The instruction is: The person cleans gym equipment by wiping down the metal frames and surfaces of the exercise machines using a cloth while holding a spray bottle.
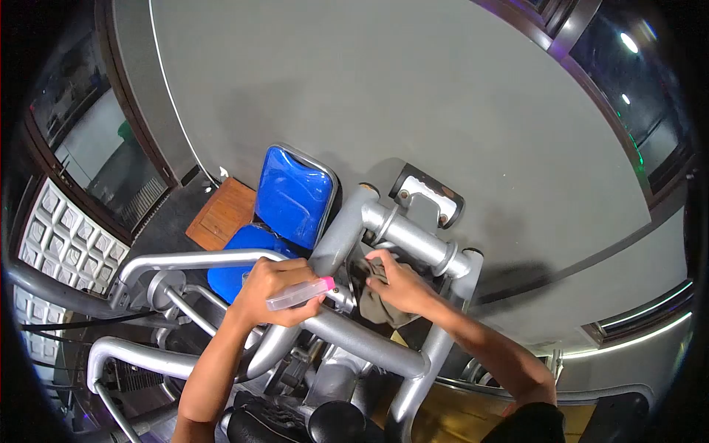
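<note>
My left hand (281, 292) is closed around a clear bottle (295, 295) with a pink cap, which lies tilted across the fingers above a silver tube of the gym machine (369, 343). To its right, my right hand (399, 284) holds a grey-brown cloth (380, 306) inside the machine's frame, below the thick upper crossbar. The cloth hangs down from the fingers. Part of it is hidden behind the hand and the tubes.
A blue folding chair (295, 196) and a brown wooden board (221, 214) are behind the machine. Silver handle bars (148, 354) reach out at the left. A black padded part (336, 421) is at the bottom. The grey wall (413, 96) rises behind.
</note>
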The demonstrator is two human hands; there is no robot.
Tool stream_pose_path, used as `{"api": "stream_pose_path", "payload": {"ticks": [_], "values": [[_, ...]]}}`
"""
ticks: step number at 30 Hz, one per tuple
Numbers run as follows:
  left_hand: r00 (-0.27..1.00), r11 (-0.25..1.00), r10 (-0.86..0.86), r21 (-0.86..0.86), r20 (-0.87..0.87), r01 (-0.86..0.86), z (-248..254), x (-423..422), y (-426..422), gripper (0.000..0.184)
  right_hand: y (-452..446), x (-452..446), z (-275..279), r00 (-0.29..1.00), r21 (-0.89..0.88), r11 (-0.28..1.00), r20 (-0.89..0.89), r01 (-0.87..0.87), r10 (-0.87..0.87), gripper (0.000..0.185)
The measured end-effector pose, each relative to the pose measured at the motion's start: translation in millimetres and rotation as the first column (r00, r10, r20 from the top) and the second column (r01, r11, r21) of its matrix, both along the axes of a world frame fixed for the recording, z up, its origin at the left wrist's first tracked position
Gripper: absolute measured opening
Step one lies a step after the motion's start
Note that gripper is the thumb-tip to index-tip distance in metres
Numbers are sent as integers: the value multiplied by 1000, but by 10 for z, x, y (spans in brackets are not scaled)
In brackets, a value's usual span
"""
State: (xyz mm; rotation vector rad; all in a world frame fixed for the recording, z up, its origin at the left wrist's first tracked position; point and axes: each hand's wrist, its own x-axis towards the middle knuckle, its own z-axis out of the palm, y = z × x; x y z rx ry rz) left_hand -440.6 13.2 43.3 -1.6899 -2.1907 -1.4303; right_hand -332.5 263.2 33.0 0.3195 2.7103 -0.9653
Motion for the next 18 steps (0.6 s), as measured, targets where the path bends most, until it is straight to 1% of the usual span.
{"api": "stream_pose_path", "payload": {"ticks": [1,2,3,4,5,7,8,10,11,13,14,15,16,17,18], "values": [[1000,1000,-3,13,10,3,-11,1,2,15,28,-34,-204,1000,0,1000,-4,2,-2,53],[1000,1000,-5,26,19,4,-17,-1,0,15,65,-61,-479,998,39,998,-47,43,-42,54],[1000,1000,-4,26,15,4,-19,4,-5,15,10,-110,-527,993,76,993,-91,86,-79,55],[1000,999,-13,47,26,12,-21,5,1,13,-37,-149,-569,984,25,987,80,156,-158,57],[999,997,-25,70,37,22,-18,-6,19,11,-89,-105,-598,987,-27,987,41,157,-156,57],[999,998,-20,64,36,18,7,1,23,10,-84,-11,-571,991,-72,990,-48,121,-125,56],[1000,999,-21,51,17,20,8,1,23,9,-29,33,-519,991,-70,990,-46,121,-124,56],[1000,999,-15,43,1,15,26,8,10,9,0,126,-90,995,-80,994,61,-74,79,49],[1000,1000,-14,28,-6,14,44,11,7,8,-1,155,107,995,-75,994,63,-78,82,49],[1000,1000,-10,20,-17,10,67,15,13,8,-16,194,417,960,15,960,8,-279,279,42],[1000,1000,-5,14,-16,6,73,21,10,8,-38,221,446,960,18,960,7,-280,280,42],[1000,1000,0,8,-18,0,79,24,8,7,-68,255,455,942,269,920,-99,-284,320,43],[1000,1000,0,11,-21,1,83,29,5,7,-92,280,458,906,501,831,-190,-242,378,45],[1000,1000,-6,9,-20,6,85,36,3,8,-109,259,458,906,504,830,-192,-239,377,45],[1000,1000,-13,6,-21,13,92,41,2,8,-123,209,446,888,649,719,-143,-249,436,47]]}}
